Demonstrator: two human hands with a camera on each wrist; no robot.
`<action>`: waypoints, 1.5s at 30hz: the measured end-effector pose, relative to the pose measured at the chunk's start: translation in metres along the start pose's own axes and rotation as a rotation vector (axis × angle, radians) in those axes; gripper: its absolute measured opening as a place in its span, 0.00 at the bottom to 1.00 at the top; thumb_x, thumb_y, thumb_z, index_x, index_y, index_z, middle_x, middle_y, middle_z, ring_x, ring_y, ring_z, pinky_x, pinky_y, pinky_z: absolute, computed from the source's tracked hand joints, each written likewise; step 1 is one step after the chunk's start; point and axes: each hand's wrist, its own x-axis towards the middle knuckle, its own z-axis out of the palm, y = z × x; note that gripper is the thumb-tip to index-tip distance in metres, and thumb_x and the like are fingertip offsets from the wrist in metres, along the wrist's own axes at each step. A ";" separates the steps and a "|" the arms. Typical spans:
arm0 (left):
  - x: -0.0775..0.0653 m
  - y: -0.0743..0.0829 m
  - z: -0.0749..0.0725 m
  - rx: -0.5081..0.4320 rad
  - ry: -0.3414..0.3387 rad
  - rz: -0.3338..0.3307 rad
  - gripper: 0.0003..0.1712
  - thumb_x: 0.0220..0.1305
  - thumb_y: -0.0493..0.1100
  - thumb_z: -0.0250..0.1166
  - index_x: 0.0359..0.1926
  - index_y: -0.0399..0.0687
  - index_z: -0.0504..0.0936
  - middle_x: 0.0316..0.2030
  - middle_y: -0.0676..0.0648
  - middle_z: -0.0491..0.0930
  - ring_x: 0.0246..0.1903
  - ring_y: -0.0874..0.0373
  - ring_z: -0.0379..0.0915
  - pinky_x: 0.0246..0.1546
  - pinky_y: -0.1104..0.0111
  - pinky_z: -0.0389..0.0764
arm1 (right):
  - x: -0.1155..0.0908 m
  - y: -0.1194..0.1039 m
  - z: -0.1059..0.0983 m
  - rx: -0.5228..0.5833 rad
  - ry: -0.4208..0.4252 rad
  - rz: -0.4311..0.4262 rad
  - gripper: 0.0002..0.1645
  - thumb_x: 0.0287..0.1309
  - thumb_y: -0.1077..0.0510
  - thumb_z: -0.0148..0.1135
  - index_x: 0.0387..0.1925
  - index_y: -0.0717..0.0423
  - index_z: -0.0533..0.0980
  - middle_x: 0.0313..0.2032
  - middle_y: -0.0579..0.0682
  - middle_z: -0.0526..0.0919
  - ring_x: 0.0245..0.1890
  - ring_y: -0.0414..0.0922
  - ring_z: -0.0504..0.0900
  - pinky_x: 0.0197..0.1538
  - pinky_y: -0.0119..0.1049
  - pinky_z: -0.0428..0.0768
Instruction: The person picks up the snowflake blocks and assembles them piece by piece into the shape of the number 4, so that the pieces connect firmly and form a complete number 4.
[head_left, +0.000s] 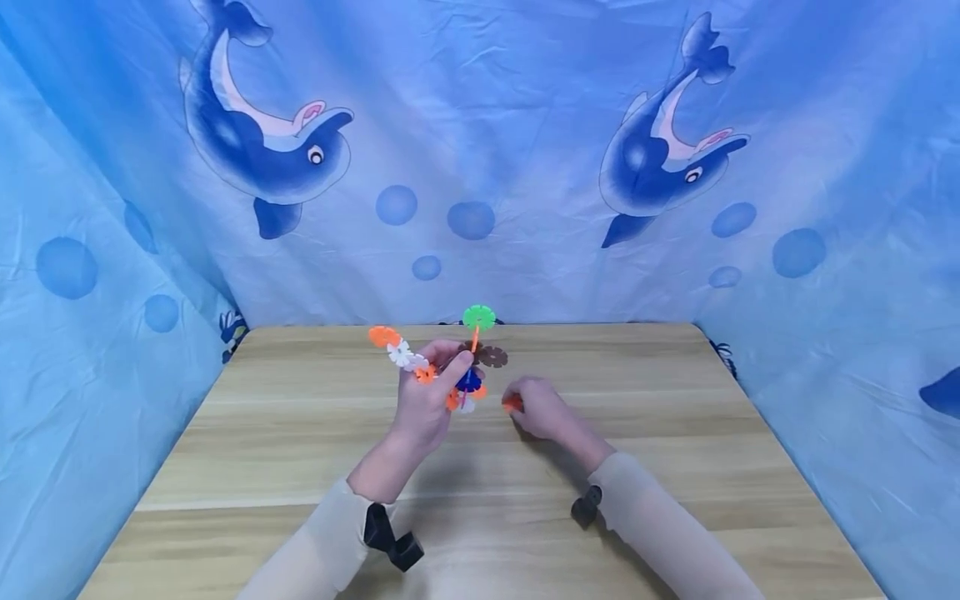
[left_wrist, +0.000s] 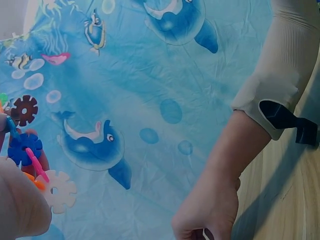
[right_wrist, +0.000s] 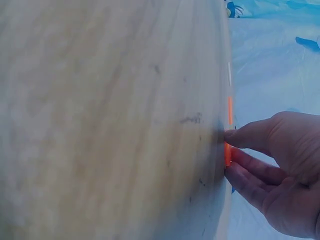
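Observation:
My left hand (head_left: 425,408) grips a built cluster of notched plastic snowflake discs above the table. A green disc (head_left: 478,317) tops it on an orange one standing edge-on. Brown discs (head_left: 493,357) and a blue disc (left_wrist: 24,149) sit near the thumb, with a pink disc seen edge-on and a white disc (left_wrist: 59,192) below. A chain of white discs (head_left: 400,353) and orange discs (head_left: 383,336) reaches out to the left. At the tabletop, my right hand (head_left: 542,408) has its thumb and fingertips on an orange disc (right_wrist: 228,155), mostly hidden by the fingers.
The wooden table (head_left: 645,517) ends at a blue cloth backdrop (head_left: 540,275) printed with dolphins. Black wrist mounts (head_left: 393,537) stick out from both sleeves. Another orange sliver (right_wrist: 230,110) shows beyond the right thumb; what it belongs to is unclear.

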 end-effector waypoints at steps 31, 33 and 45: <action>0.001 0.002 0.003 -0.035 0.003 0.017 0.21 0.74 0.28 0.58 0.37 0.60 0.87 0.33 0.57 0.88 0.31 0.63 0.88 0.41 0.72 0.91 | -0.045 -0.046 -0.114 0.468 0.484 -0.157 0.09 0.65 0.66 0.73 0.46 0.59 0.88 0.39 0.53 0.93 0.38 0.45 0.92 0.43 0.34 0.92; 0.001 0.002 0.003 -0.036 0.010 0.016 0.21 0.74 0.27 0.58 0.37 0.60 0.87 0.33 0.57 0.88 0.31 0.63 0.88 0.41 0.72 0.91 | -0.048 -0.050 -0.115 0.512 0.497 -0.180 0.09 0.64 0.67 0.73 0.46 0.60 0.88 0.39 0.54 0.93 0.38 0.43 0.92 0.43 0.34 0.92; 0.003 0.003 -0.001 0.007 0.032 0.013 0.17 0.74 0.29 0.60 0.38 0.58 0.87 0.34 0.56 0.88 0.33 0.61 0.89 0.45 0.70 0.91 | -0.064 -0.081 -0.123 0.692 0.577 -0.347 0.10 0.60 0.73 0.73 0.43 0.64 0.86 0.38 0.62 0.92 0.35 0.35 0.92 0.38 0.33 0.92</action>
